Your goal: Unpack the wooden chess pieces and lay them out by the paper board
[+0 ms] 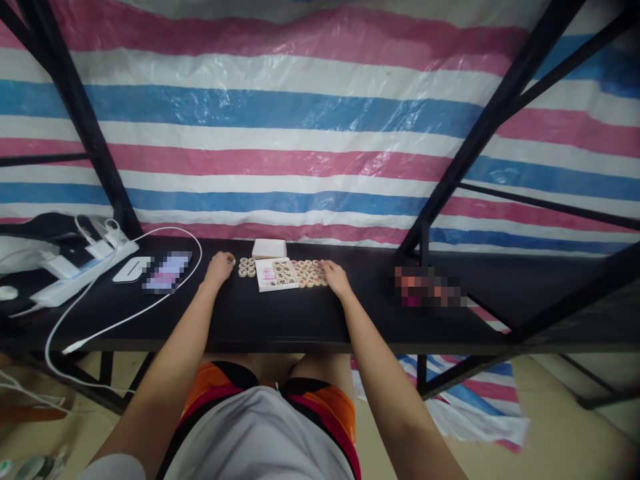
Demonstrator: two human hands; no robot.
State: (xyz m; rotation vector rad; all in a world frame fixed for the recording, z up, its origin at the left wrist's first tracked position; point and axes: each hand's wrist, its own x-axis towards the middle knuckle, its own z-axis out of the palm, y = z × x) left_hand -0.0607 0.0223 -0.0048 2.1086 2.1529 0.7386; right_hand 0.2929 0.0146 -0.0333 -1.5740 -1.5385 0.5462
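Observation:
My left hand (219, 269) is over the black shelf with its fingers closed around a round Chinese chess piece (232, 262), only part of which shows. Just to its right stand several loose black-marked pieces (247, 267) in a small block. A shallow white box (277, 287) holds more pieces at its right side and a pink-printed paper at its left. Right of the box lie rows of red-marked pieces (309, 273). My right hand (335, 277) rests against the right end of these rows, fingers stretched out and touching the outer pieces.
Behind the open box lies a white lid (269, 248). At left are a blurred phone (167, 272), a white device (133, 269), a power strip (80, 273) and a looping white cable (200, 250). A blurred reddish object (427, 288) lies at right, near black metal frame bars (463, 160).

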